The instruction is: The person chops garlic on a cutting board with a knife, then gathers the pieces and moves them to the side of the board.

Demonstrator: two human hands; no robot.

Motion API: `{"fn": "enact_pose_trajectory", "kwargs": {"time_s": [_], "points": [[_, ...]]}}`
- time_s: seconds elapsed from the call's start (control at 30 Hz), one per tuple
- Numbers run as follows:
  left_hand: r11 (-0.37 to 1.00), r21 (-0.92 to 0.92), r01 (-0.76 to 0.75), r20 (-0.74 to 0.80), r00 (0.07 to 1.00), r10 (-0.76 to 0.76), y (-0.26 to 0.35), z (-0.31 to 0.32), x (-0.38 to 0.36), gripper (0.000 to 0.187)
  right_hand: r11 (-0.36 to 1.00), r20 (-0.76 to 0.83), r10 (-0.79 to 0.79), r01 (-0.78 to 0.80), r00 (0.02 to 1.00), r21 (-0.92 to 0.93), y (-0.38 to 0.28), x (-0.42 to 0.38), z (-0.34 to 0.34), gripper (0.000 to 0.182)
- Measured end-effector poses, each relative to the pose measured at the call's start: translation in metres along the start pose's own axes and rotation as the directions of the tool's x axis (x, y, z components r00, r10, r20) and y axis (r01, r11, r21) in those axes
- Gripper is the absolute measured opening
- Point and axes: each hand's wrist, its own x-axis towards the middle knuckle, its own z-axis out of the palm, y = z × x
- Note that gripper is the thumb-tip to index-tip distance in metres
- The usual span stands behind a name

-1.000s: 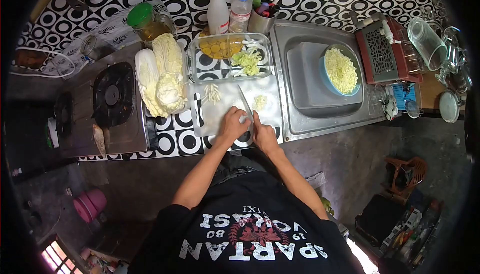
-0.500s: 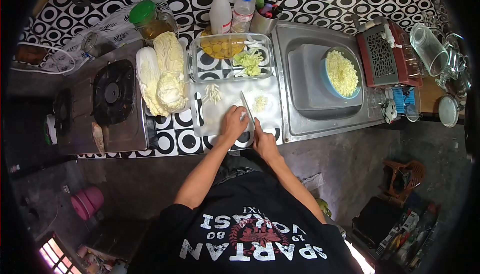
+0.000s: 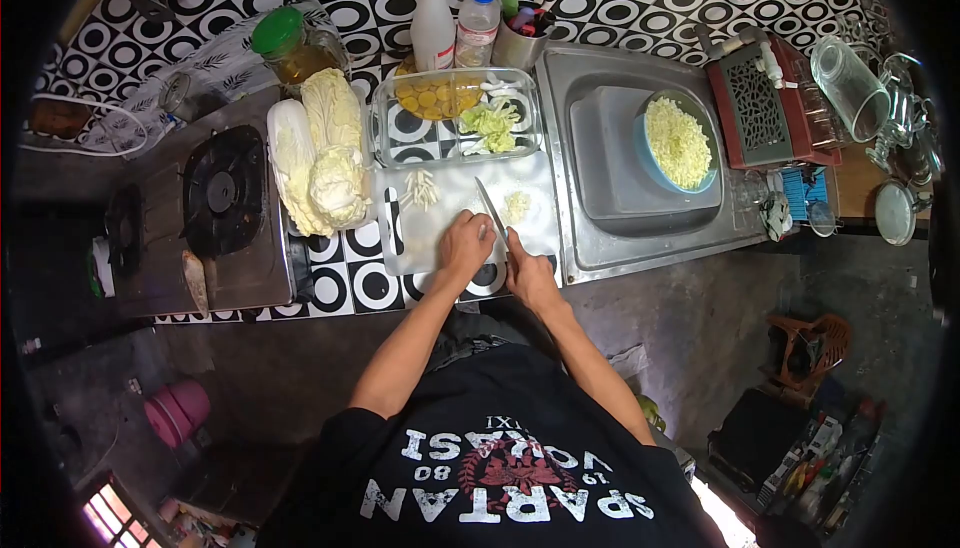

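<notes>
My right hand [image 3: 532, 276] is wrapped round the handle of a kitchen knife [image 3: 489, 203], its blade pointing away from me over a translucent cutting board [image 3: 425, 233]. Close to the left of the blade, my left hand [image 3: 468, 246] rests on the board with fingers curled down. Whatever lies under those fingertips is hidden. Finely chopped pale cabbage [image 3: 517, 208] forms a small pile right of the blade. Several thin white cabbage strips [image 3: 419, 189] lie at the board's upper left. Behind the board, a clear glass dish [image 3: 455, 155] holds leafy cabbage pieces [image 3: 490, 126].
Napa cabbages [image 3: 318, 158] stand left of the board, beside a gas stove [image 3: 160, 248]. To the right, a blue bowl [image 3: 650, 163] of chopped cabbage sits on the sink's grey surface [image 3: 610, 148]. A white bottle [image 3: 432, 28] and a green-lidded jar [image 3: 290, 48] stand behind.
The knife's blade has tilted slightly, its tip a little further left. Both hands stay in nearly the same place; the whole view has shifted slightly.
</notes>
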Motion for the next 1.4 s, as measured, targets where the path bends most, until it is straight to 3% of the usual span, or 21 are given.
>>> {"fn": "enact_pose_trajectory", "kwargs": {"time_s": [0.4, 0.5, 0.7, 0.77, 0.8, 0.87, 0.93, 1.0, 1.07, 1.13, 1.2, 1.4], "points": [[0.997, -0.062, -0.034, -0.016, 0.999, 0.033, -0.009, 0.002, -0.001, 0.014, 0.998, -0.047, -0.013, 0.016, 0.999, 0.060, 0.006, 0.001, 0.012, 0.058], [0.998, -0.059, -0.010, 0.043, 0.999, 0.012, -0.005, -0.002, -0.003, 0.017, 0.998, -0.013, 0.031, -0.031, 0.999, 0.048, 0.000, 0.002, 0.000, 0.060], [0.992, -0.050, -0.112, 0.032, 0.993, 0.114, -0.014, -0.004, -0.002, 0.018, 0.996, 0.008, 0.003, -0.003, 1.000, 0.093, 0.004, -0.002, 0.005, 0.058], [0.972, -0.218, -0.085, 0.040, 0.995, 0.095, -0.015, -0.008, -0.002, 0.018, 0.986, -0.017, -0.010, 0.013, 1.000, 0.163, 0.004, -0.009, 0.001, 0.058], [0.972, -0.219, -0.085, 0.039, 0.995, 0.095, -0.011, -0.013, -0.001, 0.018, 0.987, -0.017, -0.011, 0.013, 1.000, 0.162, 0.005, -0.012, 0.002, 0.058], [0.979, -0.197, -0.044, -0.059, 0.998, 0.033, -0.009, -0.027, -0.001, 0.018, 0.976, -0.045, -0.104, 0.111, 0.994, 0.186, 0.010, -0.020, 0.008, 0.058], [0.982, -0.184, -0.046, -0.102, 0.994, 0.028, -0.020, -0.038, 0.002, 0.016, 0.980, -0.030, -0.102, 0.106, 0.994, 0.169, 0.015, -0.023, 0.014, 0.057], [0.998, -0.053, -0.037, -0.226, 0.974, 0.024, -0.032, -0.050, 0.007, 0.016, 0.983, -0.028, -0.059, 0.063, 0.998, 0.173, 0.020, -0.023, 0.015, 0.056], [0.996, -0.084, -0.008, -0.295, 0.955, -0.017, -0.043, -0.057, 0.010, 0.018, 0.983, -0.068, -0.017, 0.029, 0.998, 0.180, 0.022, -0.020, 0.012, 0.054], [0.999, 0.050, -0.014, -0.391, 0.920, 0.032, -0.051, -0.064, 0.015, 0.021, 0.982, -0.111, 0.021, 0.001, 0.994, 0.188, 0.021, -0.015, 0.004, 0.052], [0.997, 0.073, 0.023, -0.365, 0.931, 0.005, -0.051, -0.067, 0.017, 0.024, 0.956, -0.051, 0.086, -0.068, 0.995, 0.286, 0.018, -0.013, -0.004, 0.050], [0.987, 0.087, 0.133, -0.256, 0.961, -0.107, -0.041, -0.069, 0.023, 0.029, 0.947, 0.066, -0.011, -0.011, 0.998, 0.320, 0.015, -0.011, -0.015, 0.046]]}}
